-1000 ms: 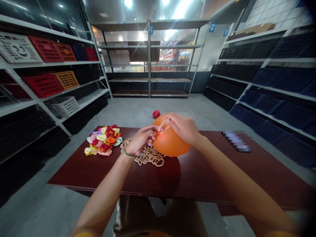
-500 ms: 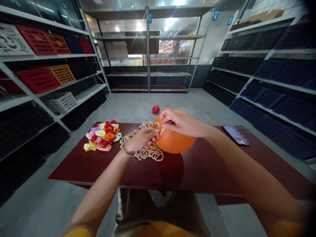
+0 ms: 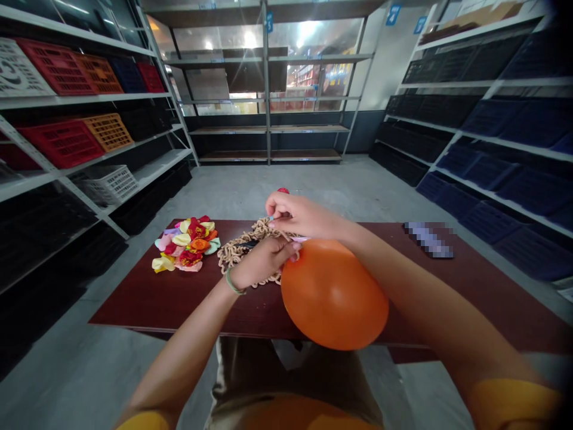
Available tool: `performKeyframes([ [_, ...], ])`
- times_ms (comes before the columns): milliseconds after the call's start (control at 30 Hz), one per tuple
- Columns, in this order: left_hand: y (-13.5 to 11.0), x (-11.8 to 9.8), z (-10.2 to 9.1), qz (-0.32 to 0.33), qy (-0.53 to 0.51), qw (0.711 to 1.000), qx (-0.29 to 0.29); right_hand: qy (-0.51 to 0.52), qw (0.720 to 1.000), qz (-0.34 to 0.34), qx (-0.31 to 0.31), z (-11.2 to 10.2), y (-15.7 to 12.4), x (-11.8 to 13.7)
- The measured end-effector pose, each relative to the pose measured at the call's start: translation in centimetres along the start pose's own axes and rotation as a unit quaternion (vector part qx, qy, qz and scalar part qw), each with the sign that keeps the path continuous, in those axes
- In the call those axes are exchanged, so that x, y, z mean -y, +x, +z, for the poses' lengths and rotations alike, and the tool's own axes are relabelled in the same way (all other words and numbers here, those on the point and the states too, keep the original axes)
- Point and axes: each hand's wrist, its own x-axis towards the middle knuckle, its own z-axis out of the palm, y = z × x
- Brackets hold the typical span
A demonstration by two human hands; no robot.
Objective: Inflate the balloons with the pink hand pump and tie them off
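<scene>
The orange balloon [image 3: 335, 295] is blown up and hangs over the table's front edge, below my right forearm. My left hand [image 3: 264, 260] is closed at the balloon's neck, with a bit of tan loop showing by the fingertips. Just above and past it, my right hand [image 3: 299, 214] has its fingers bent in a pinch; what lies between them is too small to make out. Under both hands spreads a heap of tan, cord-like loops [image 3: 230, 254], partly hidden, with a dark object [image 3: 247, 244] on it.
A pile of colourful uninflated balloons [image 3: 185, 243] lies left on the dark red table [image 3: 147, 304]. A phone [image 3: 428, 240] rests at the right. Beyond the far edge a red round thing [image 3: 283, 190] is mostly covered. Shelves with crates [image 3: 58, 143] line the sides.
The balloon has swung down and toward me, from behind my hands to below my right forearm. My right hand has shifted left, covering most of the red round thing.
</scene>
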Motion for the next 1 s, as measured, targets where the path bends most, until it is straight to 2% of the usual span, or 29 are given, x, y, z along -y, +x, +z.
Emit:
performKeyframes([
  [33, -0.1, 0.1, 0.1, -0.024, -0.024, 0.999, -0.014, -0.001, 1.0, 0.006, -0.017, 0.1, 0.0, -0.1],
  [100, -0.1, 0.5, 0.1, -0.06, -0.072, 0.995, -0.044, -0.027, 0.995, 0.033, -0.093, -0.1, -0.2, -0.3],
  [167, -0.2, 0.9, 0.0, -0.071, -0.11, 0.989, -0.072, -0.065, 0.98, 0.063, -0.175, -0.7, -0.8, -0.4],
  [200, -0.3, 1.1, -0.2, -0.07, -0.126, 0.986, -0.088, -0.084, 0.975, 0.072, -0.19, -1.0, -1.3, -0.5],
  [233, -0.3, 1.3, -0.3, -0.068, -0.139, 0.982, -0.107, -0.103, 0.975, 0.074, -0.181, -1.3, -1.8, -0.5],
  [300, -0.3, 1.6, -0.4, -0.063, -0.154, 0.977, -0.134, -0.137, 0.982, 0.061, -0.115, -1.6, -2.7, -0.8],
  [367, -0.3, 1.7, -0.4, -0.06, -0.147, 0.977, -0.145, -0.168, 0.983, 0.042, -0.058, -1.5, -3.5, -1.2],
  [400, -0.2, 1.6, -0.4, -0.057, -0.138, 0.978, -0.147, -0.179, 0.982, 0.035, -0.048, -1.4, -3.7, -1.3],
  [567, -0.1, 1.3, -0.2, -0.036, -0.113, 0.982, -0.145, -0.197, 0.977, 0.003, -0.076, -0.5, -3.5, -1.3],
  [700, -0.3, 1.4, -0.4, -0.028, -0.094, 0.986, -0.136, -0.217, 0.975, -0.022, -0.039, -0.2, -3.2, -0.8],
  [800, -0.4, 1.5, -0.5, -0.034, -0.085, 0.987, -0.135, -0.231, 0.971, -0.021, -0.055, 0.3, -3.2, -0.9],
  [900, -0.4, 1.5, -0.4, -0.052, -0.11, 0.982, -0.144, -0.259, 0.961, -0.03, -0.091, 0.9, -3.3, -1.2],
  [1000, -0.4, 1.5, -0.3, -0.074, -0.179, 0.969, -0.154, -0.33, 0.935, -0.074, -0.105, 1.4, -3.5, -1.2],
])
